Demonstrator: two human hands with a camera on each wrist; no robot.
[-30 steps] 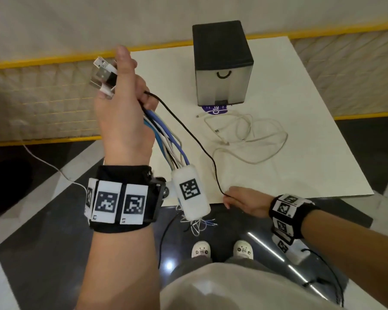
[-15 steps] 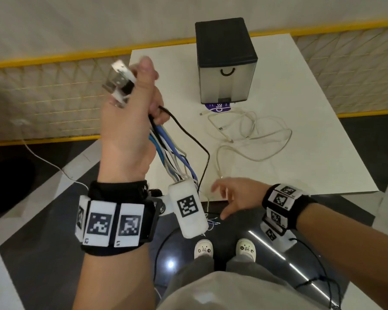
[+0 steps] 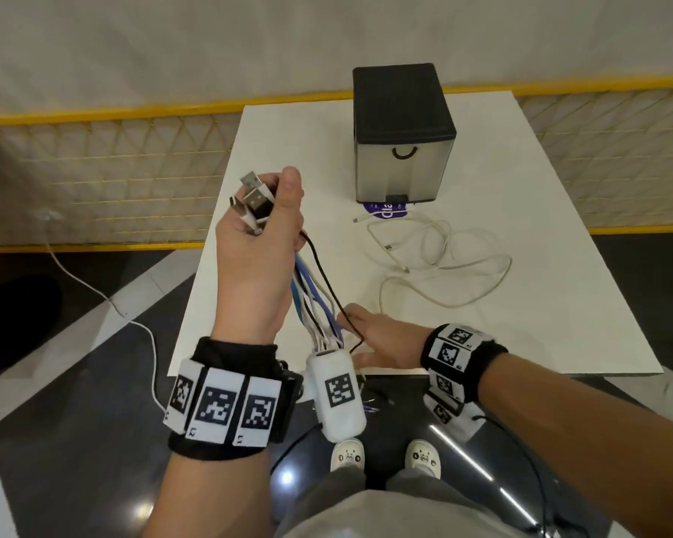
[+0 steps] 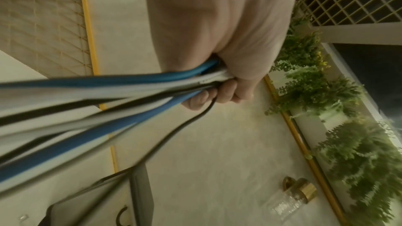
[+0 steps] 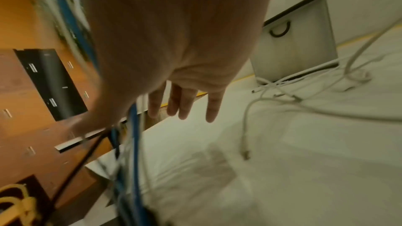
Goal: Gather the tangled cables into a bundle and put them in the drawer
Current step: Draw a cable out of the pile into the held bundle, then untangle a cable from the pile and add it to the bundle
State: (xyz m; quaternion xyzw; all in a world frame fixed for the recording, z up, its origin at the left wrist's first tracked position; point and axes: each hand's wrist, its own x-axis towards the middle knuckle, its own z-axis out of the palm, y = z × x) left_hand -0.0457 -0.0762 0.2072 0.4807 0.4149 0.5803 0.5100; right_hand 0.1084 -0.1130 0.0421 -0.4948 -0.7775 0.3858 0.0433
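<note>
My left hand [image 3: 261,262] is raised over the table's front left and grips a bundle of blue, white and black cables [image 3: 311,300]. Several USB plugs [image 3: 253,196] stick out above its fingers. The strands hang down past the table's front edge; in the left wrist view the cables [image 4: 108,92] run out of the curled left hand [image 4: 217,32]. My right hand [image 3: 370,335] is open beside the hanging strands, fingers [image 5: 185,102] straight and spread. A tangle of white cables [image 3: 436,258] lies on the white table [image 3: 541,304]. The small drawer unit [image 3: 403,137] stands closed behind it.
A purple label [image 3: 385,211] peeks out under the drawer unit. A yellow-framed mesh fence [image 3: 113,168] runs behind and left of the table. A white cord [image 3: 94,289] trails across the dark floor at left. My feet [image 3: 385,456] stand just before the table's front edge.
My right hand let go of the black cable, opened and rose to the hanging strands. My left hand came down and rightward with the bundle.
</note>
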